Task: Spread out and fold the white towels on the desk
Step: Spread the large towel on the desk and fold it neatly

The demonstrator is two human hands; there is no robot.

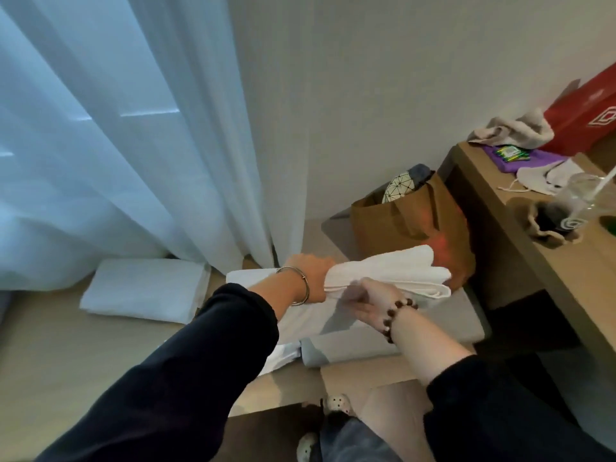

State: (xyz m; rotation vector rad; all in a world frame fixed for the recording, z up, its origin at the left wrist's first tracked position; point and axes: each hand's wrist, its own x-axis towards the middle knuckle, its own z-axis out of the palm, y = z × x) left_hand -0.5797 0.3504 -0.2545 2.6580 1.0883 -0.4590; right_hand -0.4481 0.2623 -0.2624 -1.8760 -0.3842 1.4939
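Held towel: white, bunched into a long roll, raised just in front of the brown bag and above the grey pad.
Left grip: fingers wrapped round the roll's left end; metal bangle on the wrist.
Right grip: blurred, at the roll's lower edge; cannot tell whether it holds the cloth. Bead bracelet on the wrist.
Flat towel: white, spread under both arms, partly over the pad.
Folded towel: white, neat rectangle on the tan ledge, at the foot of the curtain, apart from the others.
Table: at right, carrying a red bag, beige cloth, purple cloth and clear cup.
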